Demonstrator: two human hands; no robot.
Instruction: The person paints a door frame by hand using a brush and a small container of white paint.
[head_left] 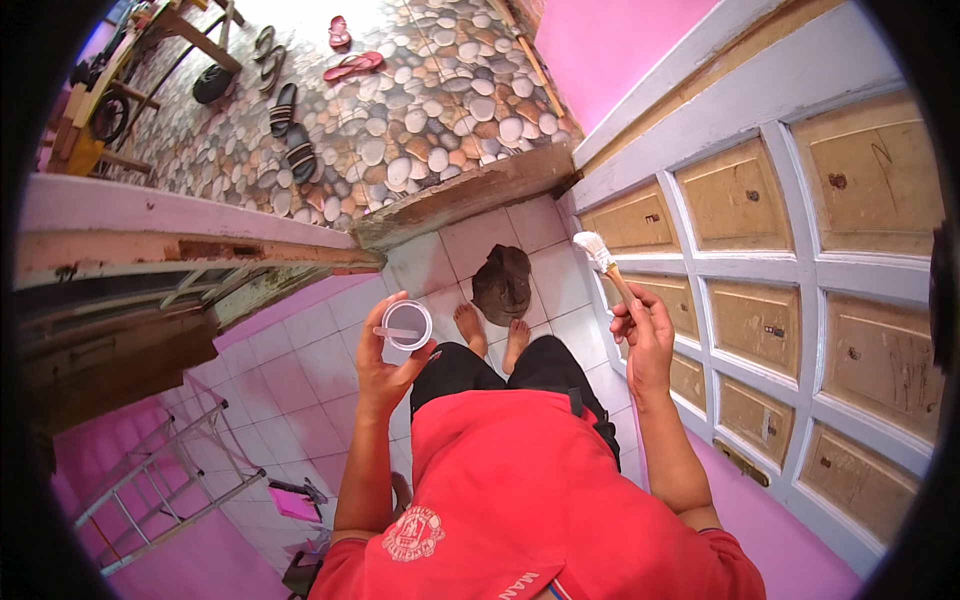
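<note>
My left hand (383,375) is wrapped round a small clear plastic cup (427,322) with greyish-white paint in it. A pale flat stick (397,332) rests in the cup, its end over the rim. In my right hand (645,335) is a paintbrush (612,270), held by its wooden handle, bristles up and coated white. The brush is beside a panelled door (760,262) on the right and seems apart from it. White-grey covers the door's frame strips, while its panels are bare tan wood.
A dark brown cloth (502,285) lies on the white floor tiles (440,258) by my feet. Beyond the raised threshold (470,195) are black striped sandals (292,135) and pink slippers (353,66). A metal ladder (165,480) stands at the lower left; a wooden door frame (200,245) is on the left.
</note>
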